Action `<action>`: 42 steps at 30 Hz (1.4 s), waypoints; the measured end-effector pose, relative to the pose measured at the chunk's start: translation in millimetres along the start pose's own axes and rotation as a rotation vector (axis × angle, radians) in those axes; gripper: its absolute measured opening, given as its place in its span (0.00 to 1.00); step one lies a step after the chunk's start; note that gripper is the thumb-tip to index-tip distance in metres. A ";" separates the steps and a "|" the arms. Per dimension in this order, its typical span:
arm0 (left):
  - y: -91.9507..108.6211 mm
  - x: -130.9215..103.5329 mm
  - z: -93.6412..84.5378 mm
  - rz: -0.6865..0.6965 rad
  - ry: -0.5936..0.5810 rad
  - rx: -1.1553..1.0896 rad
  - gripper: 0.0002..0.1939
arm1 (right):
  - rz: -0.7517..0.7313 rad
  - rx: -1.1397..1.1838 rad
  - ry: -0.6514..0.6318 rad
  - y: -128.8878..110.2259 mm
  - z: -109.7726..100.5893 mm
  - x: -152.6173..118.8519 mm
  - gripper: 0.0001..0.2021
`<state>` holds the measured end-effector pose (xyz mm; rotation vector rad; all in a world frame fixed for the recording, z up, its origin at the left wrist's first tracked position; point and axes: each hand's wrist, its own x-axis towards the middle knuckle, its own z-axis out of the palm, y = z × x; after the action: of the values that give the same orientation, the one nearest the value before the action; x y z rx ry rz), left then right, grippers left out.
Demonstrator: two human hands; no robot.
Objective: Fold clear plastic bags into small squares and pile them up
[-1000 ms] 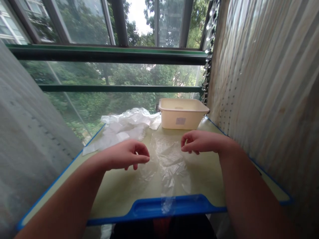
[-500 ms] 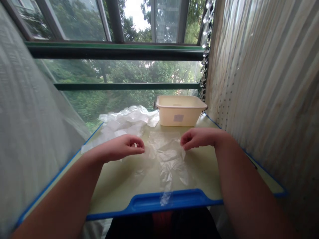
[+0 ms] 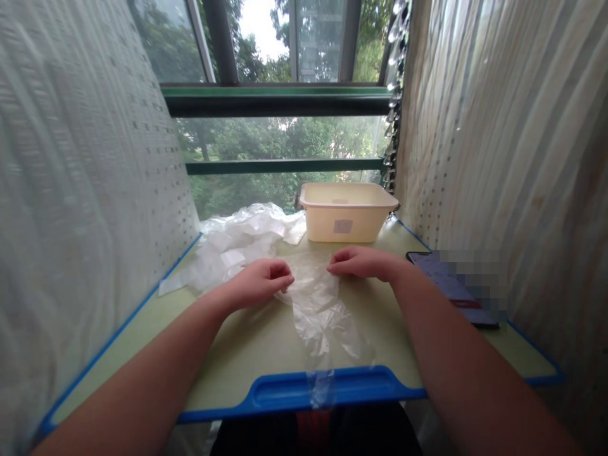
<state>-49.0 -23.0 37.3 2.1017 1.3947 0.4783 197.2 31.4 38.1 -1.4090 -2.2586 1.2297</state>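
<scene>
A clear thin plastic bag [image 3: 320, 310] lies flat along the middle of a pale green table with a blue rim [image 3: 313, 389]. My left hand [image 3: 259, 282] pinches the bag's far left corner between thumb and fingers. On the opposite far corner, my right hand [image 3: 361, 261] is closed on the plastic. The bag's near end hangs over the blue front handle.
A heap of crumpled clear plastic bags [image 3: 237, 244] lies at the back left. A cream plastic tub [image 3: 346, 212] stands at the back centre. A phone [image 3: 451, 288] lies flat at the right edge. Perforated curtains hang close on both sides; a window is beyond.
Both hands have come closer together and lower onto the bag's far end. The view has shifted, bringing the left curtain nearer and the phone into sight.
</scene>
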 end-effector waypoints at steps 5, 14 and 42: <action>0.1 -0.8 3.3 -0.029 -0.007 0.075 0.15 | -0.106 -0.182 0.091 -4.9 14.2 8.1 0.15; -0.2 -2.0 -0.7 -0.020 0.060 0.139 0.16 | -0.158 -0.343 0.227 -3.7 24.3 17.4 0.14; 19.9 -25.4 9.1 0.323 0.080 0.373 0.14 | 0.134 -0.263 0.005 -15.0 -8.2 -19.5 0.13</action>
<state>-39.5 -54.6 43.1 2.6585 1.2670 0.4587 202.2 16.9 59.0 -1.6764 -2.4278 0.9894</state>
